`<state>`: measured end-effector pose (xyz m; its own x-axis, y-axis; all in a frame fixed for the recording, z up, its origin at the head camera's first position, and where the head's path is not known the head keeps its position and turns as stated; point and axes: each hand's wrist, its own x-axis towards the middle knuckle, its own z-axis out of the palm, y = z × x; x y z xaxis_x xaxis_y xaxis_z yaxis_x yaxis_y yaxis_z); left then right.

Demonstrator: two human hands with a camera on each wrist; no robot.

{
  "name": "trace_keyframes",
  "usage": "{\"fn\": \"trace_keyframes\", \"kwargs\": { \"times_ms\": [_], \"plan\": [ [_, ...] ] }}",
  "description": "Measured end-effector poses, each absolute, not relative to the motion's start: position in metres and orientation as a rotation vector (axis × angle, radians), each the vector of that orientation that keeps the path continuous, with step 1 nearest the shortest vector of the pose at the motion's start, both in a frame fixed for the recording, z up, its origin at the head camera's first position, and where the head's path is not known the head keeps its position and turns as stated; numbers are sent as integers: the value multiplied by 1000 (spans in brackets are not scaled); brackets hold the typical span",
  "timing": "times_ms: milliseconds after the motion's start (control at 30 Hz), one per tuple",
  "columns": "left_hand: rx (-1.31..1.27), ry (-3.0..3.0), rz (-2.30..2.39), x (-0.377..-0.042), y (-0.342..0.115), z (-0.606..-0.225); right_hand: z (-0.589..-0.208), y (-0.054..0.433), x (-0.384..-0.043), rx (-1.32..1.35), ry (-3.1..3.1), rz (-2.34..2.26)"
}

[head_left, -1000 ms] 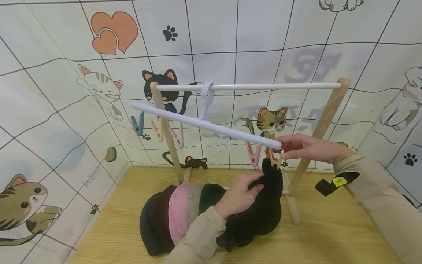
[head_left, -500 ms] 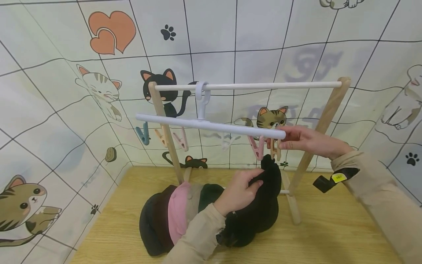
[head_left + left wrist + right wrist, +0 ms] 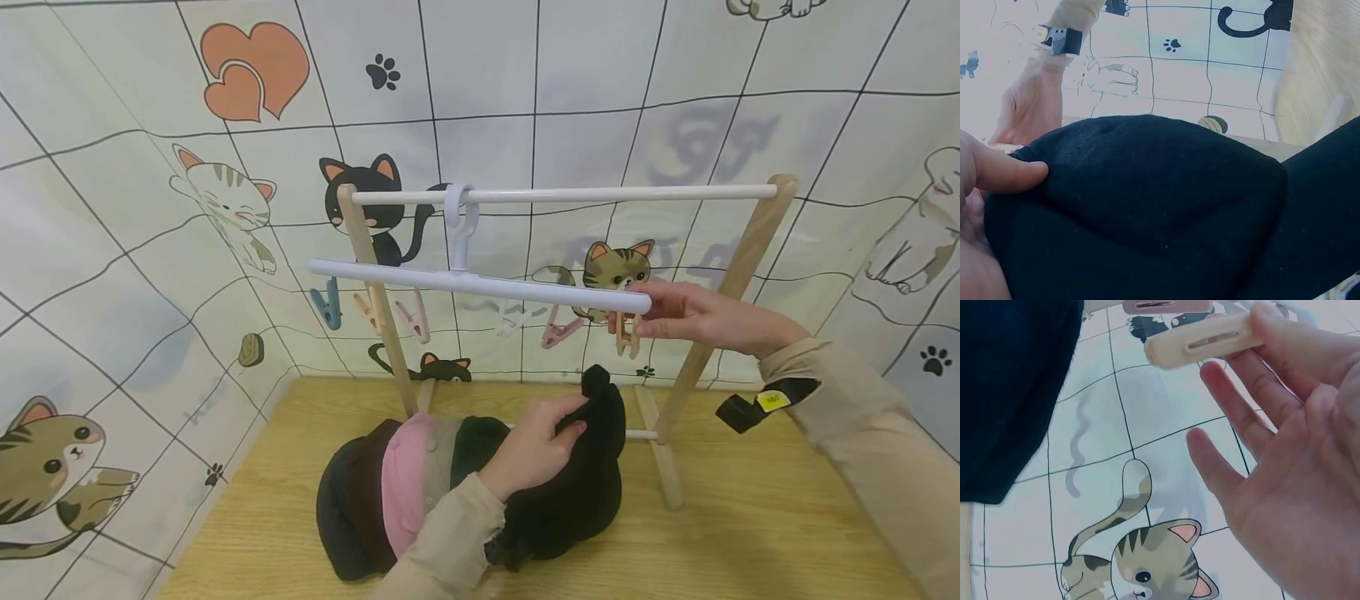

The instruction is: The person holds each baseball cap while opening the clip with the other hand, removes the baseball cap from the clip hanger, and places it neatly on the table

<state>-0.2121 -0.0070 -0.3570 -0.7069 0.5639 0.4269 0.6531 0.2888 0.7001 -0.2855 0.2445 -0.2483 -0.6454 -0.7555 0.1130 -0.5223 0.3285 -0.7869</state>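
Note:
My left hand (image 3: pixel 536 446) pinches a black cap (image 3: pixel 592 483) by its edge, thumb on top, as the left wrist view also shows. The cap hangs below the hanger, apart from the clips. At the right end of a white clip hanger (image 3: pixel 480 284), my right hand (image 3: pixel 686 317) pinches a peach clothespin (image 3: pixel 1204 342) between thumb and fingers; no cloth is in its jaws. A pink clothespin (image 3: pixel 561 327) hangs tilted just left of it. The hanger hooks over the rack's white bar (image 3: pixel 622 195) and slopes slightly down to the right.
Several caps lie nested in a row on the wooden table (image 3: pixel 247 500), among them a pink cap (image 3: pixel 405 483) and a dark grey cap (image 3: pixel 341 508). A blue clothespin (image 3: pixel 326 303) and other clips hang along the hanger. Wooden rack legs (image 3: pixel 738 275) stand on both sides.
The black cap has come away from the peach clothespin and moved down and left with my left hand. The hanger's right end has risen. The nearby pink clothespin has swung left.

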Motion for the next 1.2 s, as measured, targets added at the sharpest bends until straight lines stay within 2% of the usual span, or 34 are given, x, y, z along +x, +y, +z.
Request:
{"fn": "trace_keyframes", "kwargs": {
  "times_ms": [167, 533, 667, 1200],
  "plan": [
    [-1089, -2460, -1467, -211, -16, -366, -247, 250, -277, -1014, 2400, -1155],
    [-1010, -2413, -1550, -208, -31, -381, -254, 256, -277, -1177, 2313, -1195],
    [-954, -2400, -1574, -207, -35, -388, -256, 258, -273, -1079, 2410, -1187],
    [-550, -2378, -1733, -200, -39, -417, -271, 264, -273, -983, 2306, -1372]
  ]
}}
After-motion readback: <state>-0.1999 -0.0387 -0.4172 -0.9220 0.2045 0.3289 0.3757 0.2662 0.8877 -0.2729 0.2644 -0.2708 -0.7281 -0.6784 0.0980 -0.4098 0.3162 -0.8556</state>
